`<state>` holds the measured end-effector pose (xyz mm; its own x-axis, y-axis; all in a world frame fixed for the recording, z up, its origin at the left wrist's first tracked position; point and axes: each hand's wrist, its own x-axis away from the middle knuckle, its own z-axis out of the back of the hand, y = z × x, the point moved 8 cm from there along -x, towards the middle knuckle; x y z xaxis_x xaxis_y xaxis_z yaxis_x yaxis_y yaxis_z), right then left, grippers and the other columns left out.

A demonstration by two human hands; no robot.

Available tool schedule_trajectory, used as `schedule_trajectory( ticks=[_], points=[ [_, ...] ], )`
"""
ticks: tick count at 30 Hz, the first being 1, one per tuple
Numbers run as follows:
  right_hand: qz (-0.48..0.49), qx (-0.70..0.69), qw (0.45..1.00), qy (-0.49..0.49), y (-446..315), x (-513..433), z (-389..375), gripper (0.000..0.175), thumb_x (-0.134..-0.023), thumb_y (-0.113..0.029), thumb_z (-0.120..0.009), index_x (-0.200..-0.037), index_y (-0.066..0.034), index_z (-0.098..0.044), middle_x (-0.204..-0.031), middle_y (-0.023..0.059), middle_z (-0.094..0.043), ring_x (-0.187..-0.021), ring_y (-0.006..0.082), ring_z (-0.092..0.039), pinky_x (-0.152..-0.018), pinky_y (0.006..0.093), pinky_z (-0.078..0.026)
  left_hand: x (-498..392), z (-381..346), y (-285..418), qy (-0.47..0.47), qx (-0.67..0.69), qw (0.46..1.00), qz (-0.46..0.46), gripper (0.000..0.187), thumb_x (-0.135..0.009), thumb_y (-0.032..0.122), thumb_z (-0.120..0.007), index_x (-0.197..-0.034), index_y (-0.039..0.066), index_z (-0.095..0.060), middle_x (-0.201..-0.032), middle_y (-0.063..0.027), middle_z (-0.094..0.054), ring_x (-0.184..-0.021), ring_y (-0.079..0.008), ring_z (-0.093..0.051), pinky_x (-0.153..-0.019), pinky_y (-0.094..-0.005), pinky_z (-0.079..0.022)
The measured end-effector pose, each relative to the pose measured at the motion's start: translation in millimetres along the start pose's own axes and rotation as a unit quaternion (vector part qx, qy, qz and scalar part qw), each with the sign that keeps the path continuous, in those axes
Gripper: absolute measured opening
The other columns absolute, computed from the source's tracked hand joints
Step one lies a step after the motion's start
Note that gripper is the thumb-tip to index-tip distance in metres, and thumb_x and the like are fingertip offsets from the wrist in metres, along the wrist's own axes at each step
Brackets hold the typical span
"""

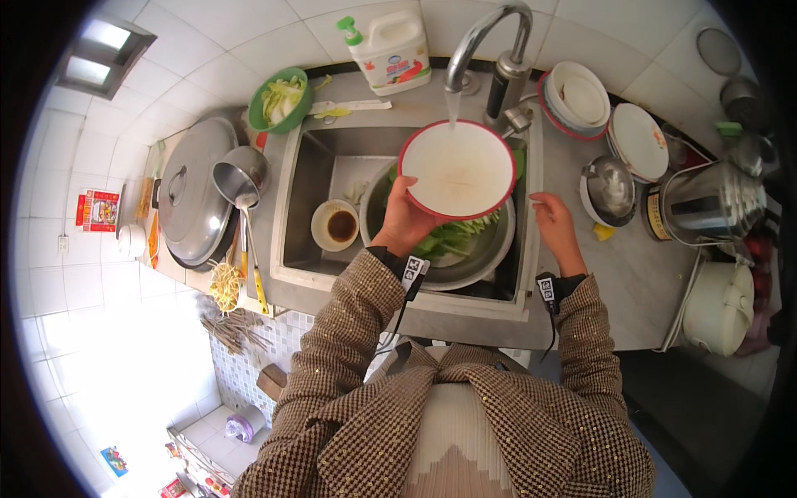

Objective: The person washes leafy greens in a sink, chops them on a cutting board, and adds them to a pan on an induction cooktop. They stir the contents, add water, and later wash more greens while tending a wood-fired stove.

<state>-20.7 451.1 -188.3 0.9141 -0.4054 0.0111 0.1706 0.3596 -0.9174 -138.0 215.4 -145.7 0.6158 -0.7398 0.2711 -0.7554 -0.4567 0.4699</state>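
My left hand [400, 215] grips the near-left rim of a white bowl with a red rim [459, 165]. Water runs into it from the curved chrome faucet [485, 37]. Below the bowl, a large metal basin [505, 239] stands in the sink [311, 149] with green leafy vegetables [451, 239] inside, partly hidden by the bowl. My right hand [553, 218] is over the sink's right edge, apart from the bowl, holding nothing, fingers slightly curled. A small bowl with dark brown liquid [336, 225] sits at the sink's left side.
Behind the sink stand a green bowl of cut cabbage [281, 99], a knife [361, 105] and a detergent jug [395, 53]. Stacked bowls [576, 93], plates [640, 140] and a metal pot [710, 196] line the right. Leftward are a lidded wok [199, 187] and a metal ladle [240, 174].
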Motion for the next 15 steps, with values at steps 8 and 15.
schedule_trajectory(
  ticks=[8,15],
  points=[
    [-0.038,-0.026,0.999,-0.024,32.6,19.6,0.9,0.027,-0.089,0.0,-0.047,-0.112,-0.0053,-0.061,-0.101,0.0068,-0.06,-0.091,0.0143,-0.059,-0.078,0.0253,-0.047,-10.0,9.0,11.0,0.045,0.016,0.995,-0.087,0.067,-0.08,0.023,-0.052,-0.141,0.004,-0.032,-0.139,-0.0163,-0.043,-0.125,-0.0335,-0.045,-0.102,-0.0513,-0.04],
    [-0.057,0.03,0.997,-0.049,34.3,22.4,1.5,0.028,-0.091,-0.002,-0.047,-0.115,-0.006,-0.06,-0.098,0.0036,-0.062,-0.087,0.0115,-0.059,-0.076,0.0249,-0.047,-8.8,5.7,76.0,0.037,-0.179,0.95,-0.254,0.082,-0.069,0.016,-0.059,-0.144,0.01,-0.026,-0.136,-0.0125,-0.043,-0.123,-0.0266,-0.046,-0.1,-0.0423,-0.043]
  ],
)
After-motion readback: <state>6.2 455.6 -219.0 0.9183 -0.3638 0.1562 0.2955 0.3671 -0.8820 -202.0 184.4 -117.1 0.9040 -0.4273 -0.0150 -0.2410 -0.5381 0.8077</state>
